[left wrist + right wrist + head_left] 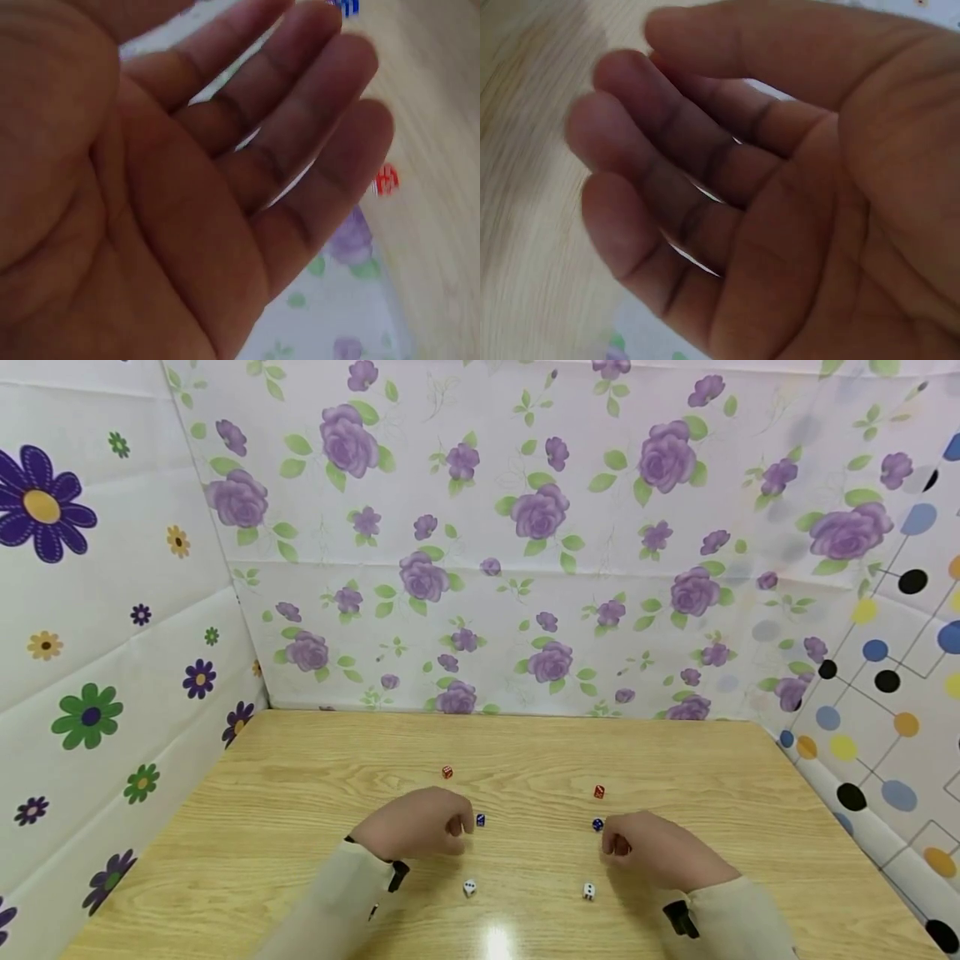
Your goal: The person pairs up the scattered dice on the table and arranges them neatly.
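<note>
My left hand (pixel 420 821) is over the table with its fingers loosely bent, and the left wrist view shows nothing in its palm. Right by its fingertips lies a blue die (pixel 481 819). A red die (pixel 447 772) sits farther back, and a white die (pixel 469 887) lies nearer me. Opposite, my right hand (pixel 660 850) has its thumb close to the index fingertip; its palm (pixel 780 247) holds nothing. Another blue die (pixel 597 824) lies just beside these fingertips. Behind it is a second red die (pixel 599 792), and in front a second white die (pixel 588 891).
The dice form two columns on a light wooden table (pixel 525 743). Flower-patterned cloth (pixel 480 635) rises at the table's back edge. More patterned cloth lines the left side (pixel 112 635) and the right side (pixel 862 693).
</note>
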The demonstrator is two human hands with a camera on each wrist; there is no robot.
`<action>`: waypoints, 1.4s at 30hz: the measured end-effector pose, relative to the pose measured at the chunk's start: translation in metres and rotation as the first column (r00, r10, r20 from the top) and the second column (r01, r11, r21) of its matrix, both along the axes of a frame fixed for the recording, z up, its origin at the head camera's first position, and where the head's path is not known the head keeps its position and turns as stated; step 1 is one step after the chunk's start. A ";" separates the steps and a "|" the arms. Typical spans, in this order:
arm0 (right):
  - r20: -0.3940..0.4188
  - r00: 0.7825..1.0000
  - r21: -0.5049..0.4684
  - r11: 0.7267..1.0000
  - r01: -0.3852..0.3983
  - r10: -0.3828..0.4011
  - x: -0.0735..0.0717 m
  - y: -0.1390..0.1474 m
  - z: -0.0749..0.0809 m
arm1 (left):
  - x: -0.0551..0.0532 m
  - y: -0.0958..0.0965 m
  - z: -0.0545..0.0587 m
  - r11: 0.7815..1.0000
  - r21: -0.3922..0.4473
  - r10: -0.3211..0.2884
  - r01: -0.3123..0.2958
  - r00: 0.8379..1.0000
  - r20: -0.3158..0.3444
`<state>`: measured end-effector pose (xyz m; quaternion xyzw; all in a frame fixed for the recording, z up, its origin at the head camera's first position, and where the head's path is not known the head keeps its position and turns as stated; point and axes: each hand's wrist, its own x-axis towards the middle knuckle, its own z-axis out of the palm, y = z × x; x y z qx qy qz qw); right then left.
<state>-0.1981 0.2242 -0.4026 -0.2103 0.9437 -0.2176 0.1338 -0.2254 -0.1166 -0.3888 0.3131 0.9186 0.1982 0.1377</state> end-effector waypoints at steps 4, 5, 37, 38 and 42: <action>0.034 0.997 0.029 0.997 -0.076 0.075 0.005 -0.005 -0.001 | 0.007 0.012 -0.005 0.998 -0.002 -0.070 0.070 0.994 0.078; 0.050 0.995 0.034 0.996 -0.082 0.081 0.007 -0.006 -0.001 | 0.009 0.014 -0.005 0.997 -0.004 -0.079 0.079 0.993 0.093; 0.061 0.959 0.000 0.961 -0.278 0.278 0.021 -0.060 -0.010 | 0.030 0.055 -0.023 0.982 -0.038 -0.184 0.187 0.980 0.075; 0.055 0.956 0.004 0.957 -0.290 0.289 0.022 -0.062 -0.010 | 0.031 0.057 -0.024 0.982 -0.036 -0.180 0.184 0.980 0.081; 0.057 0.941 0.003 0.943 -0.334 0.333 0.024 -0.072 -0.010 | 0.032 0.060 -0.026 0.986 -0.007 -0.164 0.167 0.978 0.126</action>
